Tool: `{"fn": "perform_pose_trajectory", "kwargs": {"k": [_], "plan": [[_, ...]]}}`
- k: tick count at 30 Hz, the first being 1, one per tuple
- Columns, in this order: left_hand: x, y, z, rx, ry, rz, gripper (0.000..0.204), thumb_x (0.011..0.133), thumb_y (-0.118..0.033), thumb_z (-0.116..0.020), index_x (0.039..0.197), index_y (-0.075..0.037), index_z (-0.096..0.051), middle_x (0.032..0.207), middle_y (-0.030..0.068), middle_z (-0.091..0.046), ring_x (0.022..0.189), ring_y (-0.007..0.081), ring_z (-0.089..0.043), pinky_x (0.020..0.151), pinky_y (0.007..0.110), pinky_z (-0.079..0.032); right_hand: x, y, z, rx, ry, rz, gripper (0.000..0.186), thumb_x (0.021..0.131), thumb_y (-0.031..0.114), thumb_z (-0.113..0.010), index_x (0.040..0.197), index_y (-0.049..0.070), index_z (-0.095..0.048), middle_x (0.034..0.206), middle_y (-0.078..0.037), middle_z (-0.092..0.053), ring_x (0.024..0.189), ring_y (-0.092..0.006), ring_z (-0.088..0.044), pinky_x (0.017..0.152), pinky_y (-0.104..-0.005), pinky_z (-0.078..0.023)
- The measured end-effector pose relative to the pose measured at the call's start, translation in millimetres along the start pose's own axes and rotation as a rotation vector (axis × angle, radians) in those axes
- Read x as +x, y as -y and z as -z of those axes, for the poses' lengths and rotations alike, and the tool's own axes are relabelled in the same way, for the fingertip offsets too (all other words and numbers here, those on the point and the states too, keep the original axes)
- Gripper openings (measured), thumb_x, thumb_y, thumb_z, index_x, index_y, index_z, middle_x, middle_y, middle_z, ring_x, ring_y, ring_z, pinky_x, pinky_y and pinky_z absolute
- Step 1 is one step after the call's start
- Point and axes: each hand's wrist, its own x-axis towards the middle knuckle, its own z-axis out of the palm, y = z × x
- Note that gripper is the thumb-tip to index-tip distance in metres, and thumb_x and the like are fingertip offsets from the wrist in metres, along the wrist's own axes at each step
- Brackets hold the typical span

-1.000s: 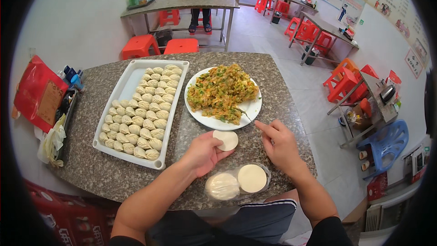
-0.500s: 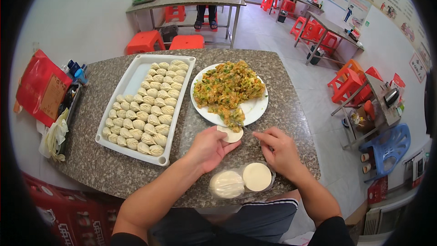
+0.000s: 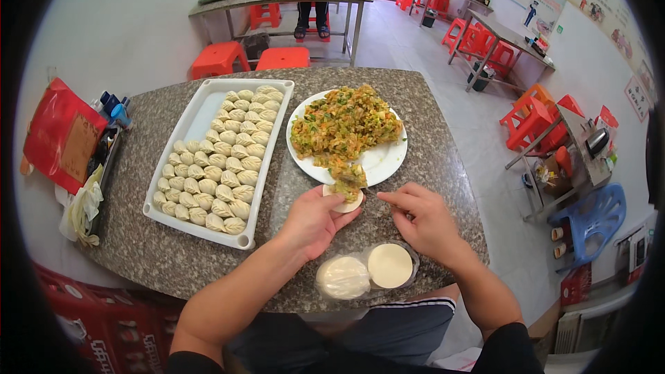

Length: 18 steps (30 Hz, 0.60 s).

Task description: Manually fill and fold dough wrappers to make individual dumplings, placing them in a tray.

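Note:
My left hand (image 3: pixel 314 218) is closed on the edge of a round dumpling wrapper (image 3: pixel 353 206), held at the near rim of the white plate (image 3: pixel 388 170). Chopped orange-and-green filling (image 3: pixel 344 125) is heaped on the plate, and a lump of it rests on the wrapper. My right hand (image 3: pixel 426 225), just to the right, pinches a thin metal utensil (image 3: pixel 361 174). Its shiny end sits in the lump, and filling hides its exact shape. Between my forearms lie a bare stack of round wrappers (image 3: pixel 389 266) and another stack in clear plastic (image 3: pixel 344 278).
A white tray (image 3: pixel 251 241) with rows of pleated dumplings (image 3: pixel 220 179) stands left on the speckled stone table (image 3: pixel 145 256). Further left are a red bag (image 3: pixel 62 135) and crumpled plastic gloves (image 3: pixel 86 215). Beyond, a person (image 3: pixel 313 10) sits at another table, near red stools (image 3: pixel 220 60).
The utensil's end has come slightly nearer with its filling, which now covers more of the wrapper. My hands keep nearly the same place, and the view has shifted slightly.

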Motion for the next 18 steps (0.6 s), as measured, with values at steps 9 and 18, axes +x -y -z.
{"fn": "perform_pose_trajectory", "kwargs": {"k": [9, 18], "plan": [[-2, 1, 0, 0.028, -0.010, -0.024, 0.030, 0.110, -0.003, -0.049, 0.138, 0.004, -0.056, 0.136, 0.0167, -0.069, 0.126, 0.0260, -0.070, 0.109, 0.042, -0.059, -14, 1, -1, 0.073, -0.035, -0.014, 0.035, 0.088, -0.002, -0.069, 0.120, 0.006, -0.079, 0.095, -0.012, -0.070, 0.081, -0.0311, -0.071, 0.071, -0.0397, -0.057], [-1, -3, 3, 0.017, 0.001, -0.006, 0.031, 0.110, -0.003, -0.051, 0.140, 0.006, -0.055, 0.136, 0.0182, -0.069, 0.125, 0.0305, -0.071, 0.106, 0.040, -0.062, 9, -13, 3, 0.005, -0.046, 0.001, 0.032, 0.088, -0.004, -0.067, 0.116, 0.005, -0.079, 0.095, -0.013, -0.070, 0.081, -0.0315, -0.071, 0.074, -0.0408, -0.057]]}}
